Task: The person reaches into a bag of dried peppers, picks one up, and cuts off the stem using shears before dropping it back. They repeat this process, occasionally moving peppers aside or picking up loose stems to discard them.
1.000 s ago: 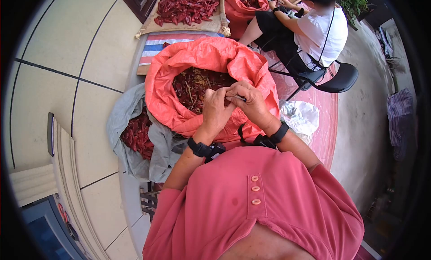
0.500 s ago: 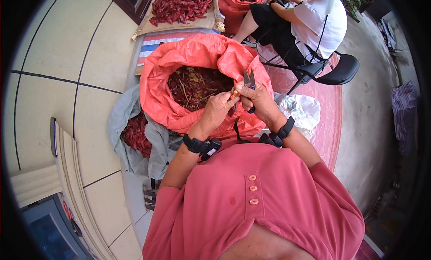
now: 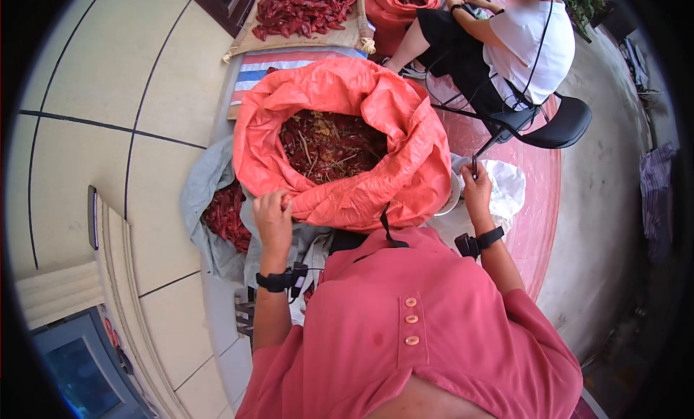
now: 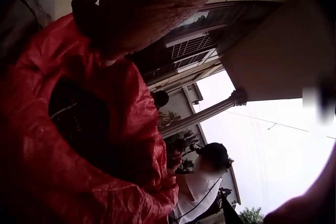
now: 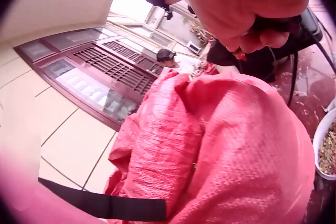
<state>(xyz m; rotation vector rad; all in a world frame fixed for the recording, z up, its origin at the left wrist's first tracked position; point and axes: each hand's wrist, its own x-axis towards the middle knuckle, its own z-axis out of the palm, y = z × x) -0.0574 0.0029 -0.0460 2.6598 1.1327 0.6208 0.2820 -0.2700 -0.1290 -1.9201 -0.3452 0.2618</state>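
Note:
Beside the front left rim of the red sack (image 3: 340, 202) is my left hand (image 3: 273, 220), fingers curled. Something reddish shows at its fingertips; whether it is a pepper or sack rim I cannot tell. The left wrist view has this hand (image 4: 152, 14) dark above the sack (image 4: 131, 198). My right hand (image 3: 477, 195), off the sack's right side, grips dark scissors (image 3: 474, 166) pointing away from me. In the right wrist view the hand (image 5: 241, 8) is curled round a dark handle (image 5: 278, 23), with a small red bit at a fingertip. Dried peppers and stalks (image 3: 332, 148) fill the sack's mouth.
A grey bag (image 3: 199, 184) with red peppers (image 3: 228, 216) lies left of the sack. A white bowl (image 5: 319, 148) of bits and a white plastic bag (image 3: 510, 187) are at the right. Beyond are a seated person (image 3: 531, 50), a black chair (image 3: 564, 122) and a pepper-covered tray (image 3: 264, 43).
My hands, together over the sack's front before, have parted: the left moved left and toward me, the right moved right with the scissors. The scissor blades, spread earlier, look closer together.

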